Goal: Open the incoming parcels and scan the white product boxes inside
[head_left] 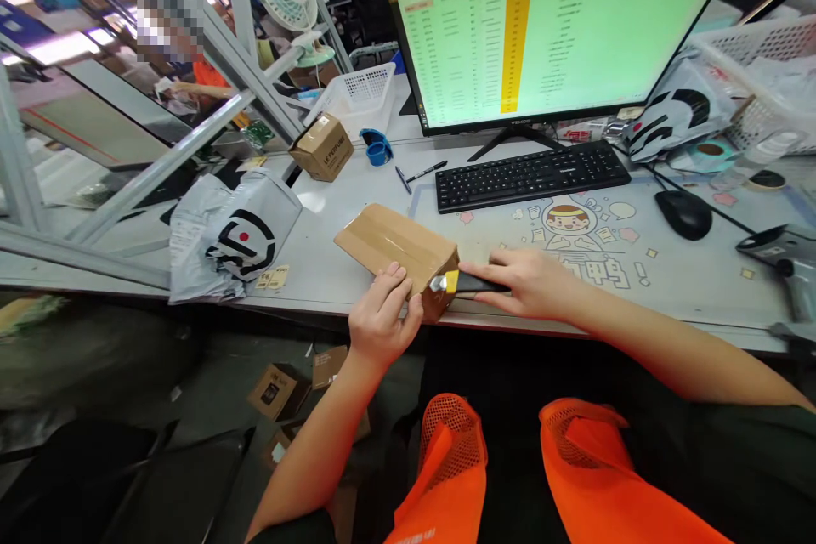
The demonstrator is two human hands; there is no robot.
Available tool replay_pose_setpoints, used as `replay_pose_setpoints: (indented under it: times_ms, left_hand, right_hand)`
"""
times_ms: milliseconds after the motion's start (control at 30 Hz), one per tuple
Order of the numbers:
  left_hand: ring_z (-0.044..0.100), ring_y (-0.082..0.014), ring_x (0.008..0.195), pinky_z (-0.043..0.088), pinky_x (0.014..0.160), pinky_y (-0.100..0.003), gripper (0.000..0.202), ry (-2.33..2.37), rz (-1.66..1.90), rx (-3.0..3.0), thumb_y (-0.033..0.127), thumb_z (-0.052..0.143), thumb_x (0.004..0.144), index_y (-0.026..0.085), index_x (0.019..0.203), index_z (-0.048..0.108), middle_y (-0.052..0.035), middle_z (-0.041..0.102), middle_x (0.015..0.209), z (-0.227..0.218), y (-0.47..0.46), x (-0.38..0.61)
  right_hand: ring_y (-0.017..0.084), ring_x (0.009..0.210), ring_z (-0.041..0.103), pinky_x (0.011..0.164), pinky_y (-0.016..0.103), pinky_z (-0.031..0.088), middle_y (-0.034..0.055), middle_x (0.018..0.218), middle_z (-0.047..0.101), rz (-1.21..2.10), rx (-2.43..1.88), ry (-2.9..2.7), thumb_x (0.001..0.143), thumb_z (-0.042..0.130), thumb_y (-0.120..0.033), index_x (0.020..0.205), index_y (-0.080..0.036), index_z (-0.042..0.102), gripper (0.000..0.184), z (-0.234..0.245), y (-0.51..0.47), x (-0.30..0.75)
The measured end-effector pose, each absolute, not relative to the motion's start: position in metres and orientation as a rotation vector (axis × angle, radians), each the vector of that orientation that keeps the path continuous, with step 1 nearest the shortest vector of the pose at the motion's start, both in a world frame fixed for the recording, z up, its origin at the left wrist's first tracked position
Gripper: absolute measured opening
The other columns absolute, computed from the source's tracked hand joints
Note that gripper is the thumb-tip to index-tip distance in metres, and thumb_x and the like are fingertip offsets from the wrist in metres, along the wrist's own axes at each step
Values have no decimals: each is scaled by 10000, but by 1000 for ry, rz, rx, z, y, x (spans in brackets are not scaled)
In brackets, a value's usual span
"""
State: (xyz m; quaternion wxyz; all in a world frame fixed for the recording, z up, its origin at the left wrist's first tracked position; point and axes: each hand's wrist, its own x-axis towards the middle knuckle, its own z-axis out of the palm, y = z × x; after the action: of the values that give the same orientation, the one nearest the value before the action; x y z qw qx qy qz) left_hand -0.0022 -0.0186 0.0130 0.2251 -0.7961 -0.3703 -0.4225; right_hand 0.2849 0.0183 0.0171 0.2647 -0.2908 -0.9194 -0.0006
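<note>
Now one taped box [399,248], one knife [468,281], two hands [381,319]; two pens [426,172]

Bright, even light; wide-angle warping at edges

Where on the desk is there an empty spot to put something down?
Bare desk lies between the grey mailer bag and the flat cardboard box, and between the small brown box and the keyboard, apart from two pens. The printed mat in front of the keyboard is free too. It is crowded behind the mouse, with bags and baskets.
</note>
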Motion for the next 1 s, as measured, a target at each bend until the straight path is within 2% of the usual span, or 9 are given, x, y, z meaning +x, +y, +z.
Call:
replay_pose_setpoints:
  times_ms: [167,367,433,500,567,667,767,933,1000]
  left_hand:
    - [718,-300,1153,592,1040,-436,257,-978,-1192,-2241,73,695,853,125,1102,658,-160,741,1136,9,-19,-12]
    - [673,-288,1243,542,1086,-537,211,-1218,-1643,-2058,111,516,973,169,1094,679,-141,721,1227,-16,-20,-90]
    - [593,-306,1354,457,1160,-594,269,-1464,-1740,-1764,201,474,1029,178,1186,691,-171,647,1377,-26,-21,-106]
    - [423,-343,1500,347,1227,-631,347,-1643,-1695,-1666,302,525,1030,167,1324,649,-211,448,1584,-33,-18,-108]
    - [354,-371,1535,329,1230,-638,377,-1696,-1684,-1637,362,616,991,145,1298,644,-232,356,1636,-37,-4,-104]
    - [540,-344,1393,452,1154,-582,196,-1579,-1954,-1437,328,629,981,138,1031,631,-209,569,1461,-39,40,-104]
    - [656,-261,1256,532,1096,-479,75,-1446,-2193,-1545,172,467,1003,149,956,520,-116,693,1295,-35,95,-106]
    - [723,-148,1081,594,939,-291,285,-1403,-2076,-1969,132,243,1027,130,945,516,-67,754,1099,-20,146,-58]
    - [706,-161,1100,578,967,-324,341,-1393,-2001,-2008,226,286,1064,113,944,585,-98,739,1115,-15,138,-26]
  right_hand:
    - [248,798,612,668,318,427,101,1023,659,-176,-1263,-2262,1078,519,-503,1477,-209,627,507,8,42,341]
    - [317,1127,655,961,421,535,101,1284,671,63,-1432,-1981,1065,517,-519,1454,-181,634,528,-42,10,414]
    - [319,1112,669,953,437,554,100,1270,678,143,-1476,-1967,1070,513,-530,1452,-186,634,528,-62,-10,424]
    - [324,1108,672,942,456,567,101,1258,682,193,-1505,-1960,1073,509,-537,1449,-186,633,529,-78,-26,425]
    - [324,1117,667,936,462,573,103,1262,679,219,-1497,-1953,1079,509,-536,1457,-186,622,527,-85,-38,421]
    - [312,1088,669,911,443,578,110,1235,681,230,-1423,-1963,1095,509,-516,1477,-181,597,516,-79,-50,410]
    - [286,1009,675,873,408,577,107,1149,686,253,-1297,-2019,1107,511,-479,1467,-182,598,475,-58,-62,393]
    - [268,928,659,801,382,561,116,1089,651,270,-1125,-2177,1124,488,-496,1494,-182,586,495,-17,-72,353]
    - [258,882,647,766,369,546,114,1072,642,231,-1090,-2245,1128,472,-502,1504,-195,584,498,-6,-67,341]
